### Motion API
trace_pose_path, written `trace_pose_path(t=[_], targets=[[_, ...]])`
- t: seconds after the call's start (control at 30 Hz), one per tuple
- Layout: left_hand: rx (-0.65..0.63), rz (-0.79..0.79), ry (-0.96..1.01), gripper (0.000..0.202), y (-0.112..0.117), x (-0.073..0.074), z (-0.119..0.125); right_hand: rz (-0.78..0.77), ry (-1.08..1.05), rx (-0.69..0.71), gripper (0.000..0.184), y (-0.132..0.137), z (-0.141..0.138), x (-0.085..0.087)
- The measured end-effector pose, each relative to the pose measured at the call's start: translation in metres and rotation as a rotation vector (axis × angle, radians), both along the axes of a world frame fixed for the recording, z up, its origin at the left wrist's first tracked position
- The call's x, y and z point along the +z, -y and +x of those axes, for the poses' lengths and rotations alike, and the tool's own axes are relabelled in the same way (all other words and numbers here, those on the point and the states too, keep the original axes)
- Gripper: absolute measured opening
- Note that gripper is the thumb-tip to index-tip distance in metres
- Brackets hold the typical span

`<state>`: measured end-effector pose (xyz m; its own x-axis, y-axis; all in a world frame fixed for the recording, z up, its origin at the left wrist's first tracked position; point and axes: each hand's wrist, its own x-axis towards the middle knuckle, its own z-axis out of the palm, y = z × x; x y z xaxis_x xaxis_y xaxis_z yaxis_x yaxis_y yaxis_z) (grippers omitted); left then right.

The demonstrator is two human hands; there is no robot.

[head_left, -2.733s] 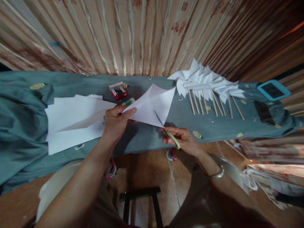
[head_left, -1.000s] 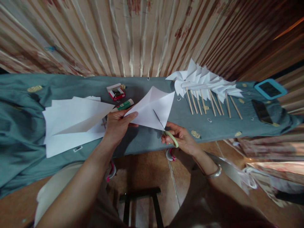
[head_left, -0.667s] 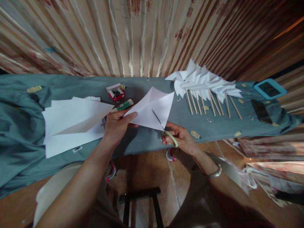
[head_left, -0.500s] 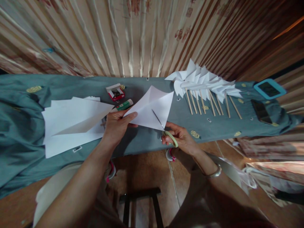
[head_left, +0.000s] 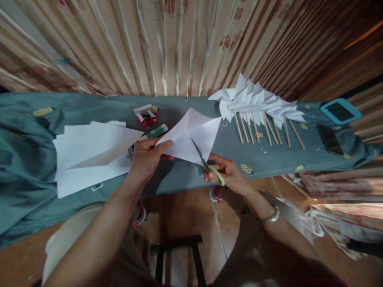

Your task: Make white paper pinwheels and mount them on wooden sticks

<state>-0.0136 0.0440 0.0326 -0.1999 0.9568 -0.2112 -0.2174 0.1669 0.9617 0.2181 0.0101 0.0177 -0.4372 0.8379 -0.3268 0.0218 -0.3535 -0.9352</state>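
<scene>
A creased white paper sheet [head_left: 187, 129] is pinched at its left corner between the thumb and fingers of my left hand [head_left: 148, 155]. My right hand [head_left: 226, 173] grips scissors [head_left: 216, 174] by their pale green handles. The blades lie across the sheet from its lower right corner, with the tip pointing toward the middle of the paper. The lower blade is hidden behind the sheet, so how far the scissors are spread cannot be made out. Just beyond my left hand lies a green glue stick [head_left: 157, 131].
White paper sheets [head_left: 89, 147] are stacked at the left on the teal cloth [head_left: 176, 179]. A red and white box [head_left: 145, 115] of small dark pieces sits behind. To the right are several paper pinwheels [head_left: 254, 99] on wooden sticks, a phone [head_left: 330, 139] and a blue-framed device [head_left: 340, 111].
The scissors' metal blades show more over the paper's lower right edge, and the right corner of the sheet has shifted slightly to the right. My left hand stays in place.
</scene>
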Motion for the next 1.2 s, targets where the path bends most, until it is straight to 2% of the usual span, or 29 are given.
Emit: trace_pose_path(t=[0.37,0.77,1.2], targets=[[-0.013,-0.001,0.010,0.018,0.0002,-0.0017,0.0006,0.016,-0.009,-0.006,0.065,0.0008,-0.0037,-0.0016],[-0.029,-0.027,0.006,0.018,0.0017,-0.0021,0.0023,0.013,-0.015,0.011,0.057,0.0007,-0.0054,-0.0005],[0.004,-0.020,0.043,0.020,0.0018,-0.0018,0.0044,0.000,-0.045,-0.021,0.058,0.0006,-0.0051,-0.0030]])
